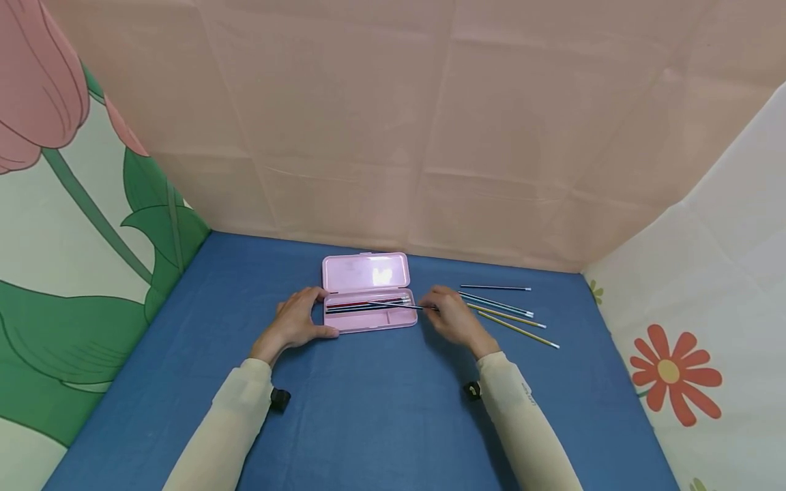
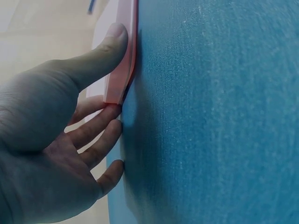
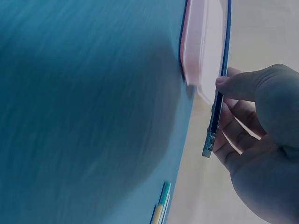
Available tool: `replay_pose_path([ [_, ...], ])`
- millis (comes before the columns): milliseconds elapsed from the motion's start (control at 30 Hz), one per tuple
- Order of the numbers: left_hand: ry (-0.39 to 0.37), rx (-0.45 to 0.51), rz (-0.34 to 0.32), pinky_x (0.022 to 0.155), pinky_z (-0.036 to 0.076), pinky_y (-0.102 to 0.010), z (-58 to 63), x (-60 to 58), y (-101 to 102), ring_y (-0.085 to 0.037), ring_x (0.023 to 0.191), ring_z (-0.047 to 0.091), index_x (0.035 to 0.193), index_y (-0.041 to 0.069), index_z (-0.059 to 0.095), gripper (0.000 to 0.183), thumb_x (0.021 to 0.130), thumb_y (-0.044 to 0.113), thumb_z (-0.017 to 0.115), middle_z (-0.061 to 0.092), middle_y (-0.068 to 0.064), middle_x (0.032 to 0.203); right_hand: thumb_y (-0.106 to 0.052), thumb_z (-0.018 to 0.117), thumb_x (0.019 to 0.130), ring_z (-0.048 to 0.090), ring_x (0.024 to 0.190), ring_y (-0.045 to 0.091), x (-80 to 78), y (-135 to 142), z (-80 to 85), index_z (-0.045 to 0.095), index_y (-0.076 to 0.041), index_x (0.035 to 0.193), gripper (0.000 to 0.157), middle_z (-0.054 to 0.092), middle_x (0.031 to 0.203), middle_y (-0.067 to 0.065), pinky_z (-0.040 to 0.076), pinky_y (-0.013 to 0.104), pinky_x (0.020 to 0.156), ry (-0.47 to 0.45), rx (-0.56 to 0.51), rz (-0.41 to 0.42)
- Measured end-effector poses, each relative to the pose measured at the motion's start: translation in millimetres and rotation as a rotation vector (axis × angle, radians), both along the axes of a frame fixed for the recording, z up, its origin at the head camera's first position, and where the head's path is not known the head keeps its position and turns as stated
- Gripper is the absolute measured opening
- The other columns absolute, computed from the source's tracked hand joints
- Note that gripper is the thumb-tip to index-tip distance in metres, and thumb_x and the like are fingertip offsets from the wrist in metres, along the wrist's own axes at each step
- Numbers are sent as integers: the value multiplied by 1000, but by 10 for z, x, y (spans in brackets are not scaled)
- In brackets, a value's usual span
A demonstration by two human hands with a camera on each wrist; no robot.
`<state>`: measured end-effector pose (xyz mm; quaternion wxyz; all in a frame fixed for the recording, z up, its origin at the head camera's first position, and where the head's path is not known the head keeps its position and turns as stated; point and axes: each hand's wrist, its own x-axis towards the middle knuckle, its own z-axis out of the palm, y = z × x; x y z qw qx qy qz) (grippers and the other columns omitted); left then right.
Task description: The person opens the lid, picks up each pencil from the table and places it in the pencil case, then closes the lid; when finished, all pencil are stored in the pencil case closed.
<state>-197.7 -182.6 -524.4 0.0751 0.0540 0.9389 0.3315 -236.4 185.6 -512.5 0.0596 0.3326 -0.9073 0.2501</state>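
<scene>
Head view: mid-frame, the pink pencil case [image 1: 368,320] sits between both hands! Left hand [image 1: 297,320] grips its left end; right hand [image 1: 453,317], just off the right end, pinches a dark pencil [image 1: 402,305] reaching over it.

Left wrist: thumb against the case, upper left.

Right wrist: pencil pinched near its eraser end, right of centre, case up top.

Pink case [image 1: 362,276] lying wide open, lid tipped back, left hand [image 1: 297,318] holding its left end, pencils [image 1: 353,308] lined up inside; and here's a dark pencil [image 3: 216,112], right hand [image 1: 453,316] pinching it near the eraser, jutting over the case, loose pencils [image 1: 518,330] to the right!
</scene>
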Motion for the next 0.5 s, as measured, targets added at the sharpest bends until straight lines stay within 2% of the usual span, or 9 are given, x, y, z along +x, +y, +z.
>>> replay_pose_path([
  [500, 1, 5, -7, 128, 26, -76, -7, -11, -5, -51, 157, 47, 155, 5, 58, 84, 89, 37, 99, 58, -26, 164, 2, 74, 103, 73, 107, 31, -193, -471, -15, 85, -2, 117, 19, 80, 114, 14, 63, 51, 102, -45, 27, -5],
])
